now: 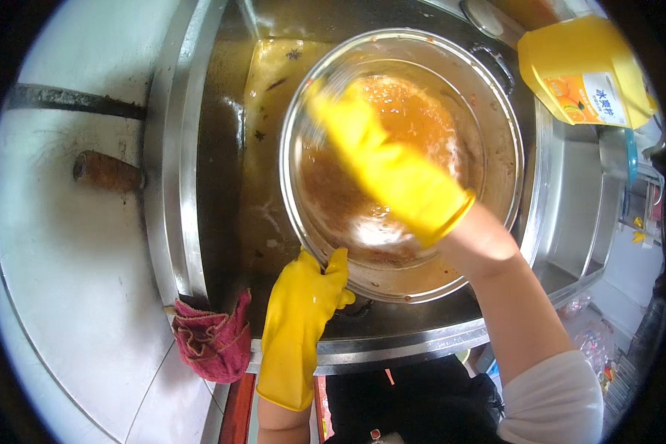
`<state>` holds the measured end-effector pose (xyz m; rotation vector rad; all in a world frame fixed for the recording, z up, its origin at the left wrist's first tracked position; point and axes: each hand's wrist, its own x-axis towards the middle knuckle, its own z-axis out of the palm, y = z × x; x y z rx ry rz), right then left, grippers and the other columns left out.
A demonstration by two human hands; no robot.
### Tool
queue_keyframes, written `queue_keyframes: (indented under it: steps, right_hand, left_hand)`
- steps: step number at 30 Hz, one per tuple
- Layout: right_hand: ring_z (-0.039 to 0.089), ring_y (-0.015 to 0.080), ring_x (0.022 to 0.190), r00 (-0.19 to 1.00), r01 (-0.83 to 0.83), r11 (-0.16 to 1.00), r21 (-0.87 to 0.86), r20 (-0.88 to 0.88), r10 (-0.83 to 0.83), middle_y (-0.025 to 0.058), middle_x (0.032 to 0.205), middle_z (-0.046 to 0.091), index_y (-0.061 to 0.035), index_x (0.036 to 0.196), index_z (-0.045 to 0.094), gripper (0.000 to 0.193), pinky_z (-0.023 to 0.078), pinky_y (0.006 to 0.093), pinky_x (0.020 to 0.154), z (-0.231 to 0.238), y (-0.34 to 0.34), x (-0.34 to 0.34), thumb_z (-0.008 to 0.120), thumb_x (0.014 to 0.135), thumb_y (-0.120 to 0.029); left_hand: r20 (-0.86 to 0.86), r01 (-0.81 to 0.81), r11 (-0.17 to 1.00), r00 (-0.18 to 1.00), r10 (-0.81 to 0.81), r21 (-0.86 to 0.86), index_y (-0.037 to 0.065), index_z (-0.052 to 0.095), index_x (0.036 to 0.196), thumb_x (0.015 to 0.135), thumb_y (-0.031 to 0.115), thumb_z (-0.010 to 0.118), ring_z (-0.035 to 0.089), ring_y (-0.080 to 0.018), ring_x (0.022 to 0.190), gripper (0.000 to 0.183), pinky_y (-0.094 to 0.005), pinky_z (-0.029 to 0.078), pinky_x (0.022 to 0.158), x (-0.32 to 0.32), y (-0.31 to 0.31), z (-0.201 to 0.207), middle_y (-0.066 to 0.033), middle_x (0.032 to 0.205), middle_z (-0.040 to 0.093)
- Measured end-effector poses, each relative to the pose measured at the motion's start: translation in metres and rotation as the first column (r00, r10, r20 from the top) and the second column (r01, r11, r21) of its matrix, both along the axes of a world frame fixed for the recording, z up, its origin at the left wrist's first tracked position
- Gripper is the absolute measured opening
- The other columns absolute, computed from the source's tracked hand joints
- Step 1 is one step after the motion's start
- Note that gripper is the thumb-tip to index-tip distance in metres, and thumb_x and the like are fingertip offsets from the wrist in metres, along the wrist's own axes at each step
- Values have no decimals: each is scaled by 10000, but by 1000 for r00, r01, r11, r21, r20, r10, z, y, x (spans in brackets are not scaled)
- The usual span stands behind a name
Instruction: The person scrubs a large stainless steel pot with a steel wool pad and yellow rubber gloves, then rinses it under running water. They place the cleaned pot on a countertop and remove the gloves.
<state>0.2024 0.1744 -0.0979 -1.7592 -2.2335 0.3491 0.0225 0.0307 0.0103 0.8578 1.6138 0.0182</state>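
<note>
A large round stainless steel pot (499,148) with brownish-orange liquid (414,111) in it stands tilted in a metal sink. My left hand (296,318), in a yellow rubber glove, is closed on the pot's near left rim, thumb uppermost. Inside the pot, my right hand (388,159), gloved the same way, reaches across the liquid to the far left wall. Motion smears its fingers, and a greyish blur lies beside them; whether they hold something cannot be made out. A dark side handle shows at the pot's far right.
Murky liquid with star anise (294,55) and other bits lies in the sink (189,222). A crumpled dark pink cloth (213,337) hangs over the front left corner. A yellow plastic jug (570,66) stands at the far right. A rusty pipe stub (107,172) sticks out at left.
</note>
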Motion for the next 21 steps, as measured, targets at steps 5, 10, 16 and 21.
queue_keyframes:
  steps: [5,10,16,21]
  right_hand:
    - [724,325,1031,938,-202,495,-845,-311,-149,191,1170,739,-110,1385,625,597,568,430,920,27,-122,-20,745,848,-341]
    - [695,352,1156,983,-174,82,-981,-168,73,209,1301,699,-150,1518,545,687,544,418,956,49,-152,64,708,917,-440]
    - [692,289,1195,975,-5,247,-969,-59,-214,180,1341,700,-168,1547,542,651,516,363,1026,101,-157,86,737,958,-365]
    - [657,327,1279,929,51,337,-940,-79,-361,189,1398,674,-153,1570,514,689,485,361,1101,126,-153,99,742,936,-294]
  left_hand:
    - [-66,188,982,980,-189,-23,4,593,1378,1015,443,633,761,-372,1022,571,-391,565,902,-13,-8,-9,-289,1074,755]
    - [295,-359,891,915,277,277,42,397,1590,1075,306,600,749,-321,1034,614,-372,604,890,-17,-16,-26,-228,1346,670]
    - [390,-414,909,845,367,40,68,337,1617,1103,314,569,744,-209,772,615,-265,619,668,-6,-22,-2,-172,1254,679]
    - [319,-500,857,838,442,124,75,488,1551,1040,318,667,693,-205,955,594,-342,552,820,7,-27,15,-126,1226,699]
